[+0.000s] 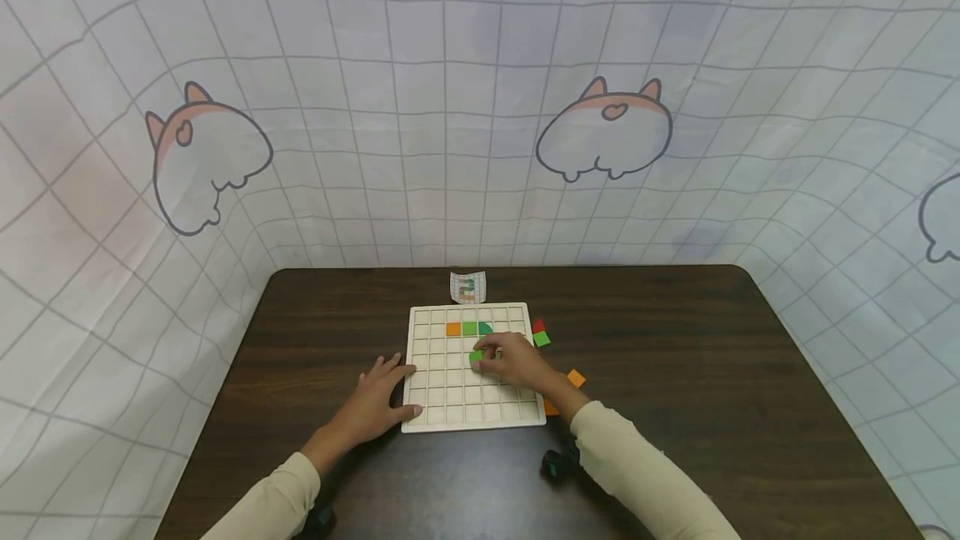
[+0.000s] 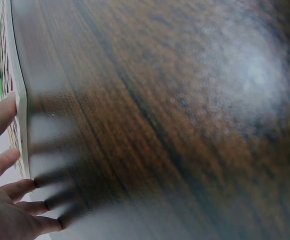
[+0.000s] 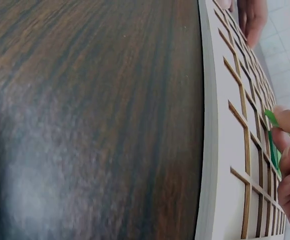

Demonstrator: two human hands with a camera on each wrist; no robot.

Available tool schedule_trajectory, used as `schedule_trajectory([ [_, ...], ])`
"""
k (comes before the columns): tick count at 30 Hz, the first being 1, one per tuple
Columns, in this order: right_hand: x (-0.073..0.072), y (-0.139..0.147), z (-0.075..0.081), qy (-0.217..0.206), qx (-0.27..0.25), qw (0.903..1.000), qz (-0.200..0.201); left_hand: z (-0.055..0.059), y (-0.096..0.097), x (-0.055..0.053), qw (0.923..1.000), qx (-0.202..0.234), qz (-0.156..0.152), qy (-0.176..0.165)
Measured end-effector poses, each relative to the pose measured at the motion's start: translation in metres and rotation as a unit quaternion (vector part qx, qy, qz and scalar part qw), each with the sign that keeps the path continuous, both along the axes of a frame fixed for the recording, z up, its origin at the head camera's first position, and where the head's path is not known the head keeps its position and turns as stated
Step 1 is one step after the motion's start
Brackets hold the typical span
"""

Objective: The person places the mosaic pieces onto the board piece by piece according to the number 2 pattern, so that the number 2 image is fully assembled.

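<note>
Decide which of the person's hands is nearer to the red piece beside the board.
Right. The right hand is over the board, left of the red piece and toward the person; the left hand is farther off, at the board's left edge.

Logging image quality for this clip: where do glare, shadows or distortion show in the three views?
Head: the backdrop shows bowed lines, from lens or drape I can't tell; left wrist: bright glare on the table at upper right, dark streaks, shadows or reflections, by the left hand; right wrist: hazy glare at lower left.
</note>
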State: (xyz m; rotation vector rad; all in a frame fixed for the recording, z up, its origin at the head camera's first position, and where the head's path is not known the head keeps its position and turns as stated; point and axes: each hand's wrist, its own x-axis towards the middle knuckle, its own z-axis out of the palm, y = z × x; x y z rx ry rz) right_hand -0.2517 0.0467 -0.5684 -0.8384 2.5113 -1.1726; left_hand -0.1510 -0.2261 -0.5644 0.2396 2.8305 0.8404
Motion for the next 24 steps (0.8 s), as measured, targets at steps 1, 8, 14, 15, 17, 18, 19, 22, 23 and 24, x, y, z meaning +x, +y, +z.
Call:
schedule_trajectory([
  [1, 0.0, -0.001, -0.001, 0.007, 0.004, 1.0, -0.001, 0.0, 0.0, 0.0, 1.0, 0.0, 0.0, 0.0],
  [8, 0.001, -0.007, -0.005, 0.033, 0.042, 0.9985, -0.013, -0.003, -0.001, 0.0, 1.0, -0.001, 0.001, 0.001],
  [14, 0.001, -0.009, -0.005, 0.049, 0.059, 0.9969, -0.017, -0.004, -0.003, -0.001, 1.0, 0.002, -0.001, 0.006],
  [15, 0.001, -0.009, -0.005, 0.051, 0.06, 0.9968, -0.018, -0.004, -0.003, -0.001, 1.0, 0.002, 0.0, 0.007],
  [17, 0.002, -0.01, -0.004, 0.054, 0.059, 0.9966, -0.02, -0.004, -0.002, -0.001, 1.0, 0.003, 0.0, 0.009],
  [18, 0.002, -0.011, -0.004, 0.053, 0.059, 0.9966, -0.021, -0.004, -0.002, -0.001, 1.0, 0.003, 0.001, 0.009],
  [19, 0.003, -0.011, -0.003, 0.054, 0.06, 0.9965, -0.021, -0.004, -0.002, -0.001, 1.0, 0.003, 0.001, 0.009],
  [22, 0.004, -0.012, -0.003, 0.053, 0.062, 0.9964, -0.021, -0.004, -0.002, -0.001, 1.0, 0.0, 0.001, 0.009],
  [23, 0.004, -0.012, -0.003, 0.054, 0.063, 0.9963, -0.021, -0.005, -0.002, -0.001, 1.0, 0.0, 0.001, 0.01],
  [24, 0.004, -0.012, -0.003, 0.055, 0.062, 0.9963, -0.021, -0.005, -0.002, -0.001, 1.0, 0.0, 0.001, 0.01],
])
